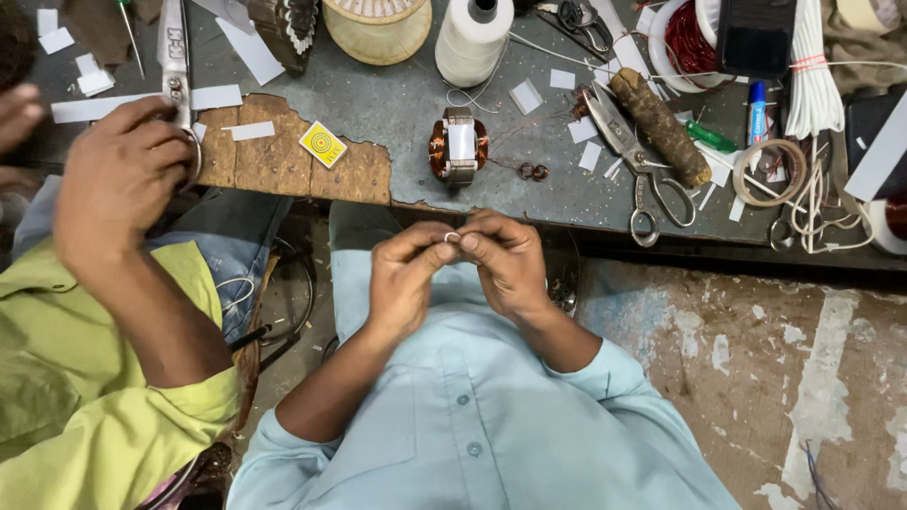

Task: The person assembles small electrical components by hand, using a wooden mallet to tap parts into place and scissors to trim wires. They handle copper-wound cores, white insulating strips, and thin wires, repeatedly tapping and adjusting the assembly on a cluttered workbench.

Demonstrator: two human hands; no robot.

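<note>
Between the fingertips of both hands, just in front of the workbench (397,104) edge, a small white slip (453,237) is pinched; it looks like a bit of insulating paper or sleeve, though it is too small for its kind to be told. The left hand (404,279) is closed on it with thumb and forefinger, and the right hand (510,264) is closed on it in the same way from the other side, so that the slip is held over the lap of the pale blue shirt (472,416). It is judged to be very light, thin and easily creased, so that it is best taken at its ends with the fingertips only, as is done now.

Just beyond the slip, on the workbench, a small motor stator (459,144) wound with copper wire is stood, with loose wire ends trailing to its right. Further right of the stator, a pair of scissors (631,161) and a dark rough stick (661,127) are laid among scattered white paper strips. Beyond the stator a white thread spool (472,40) is seen. Left of the stator, a yellow matchbox (323,144) lies on a worn brown board (283,161). Further left, another person's hand (118,179), from a green sleeve (104,378), is closed on a second pair of shears (174,57).
</note>
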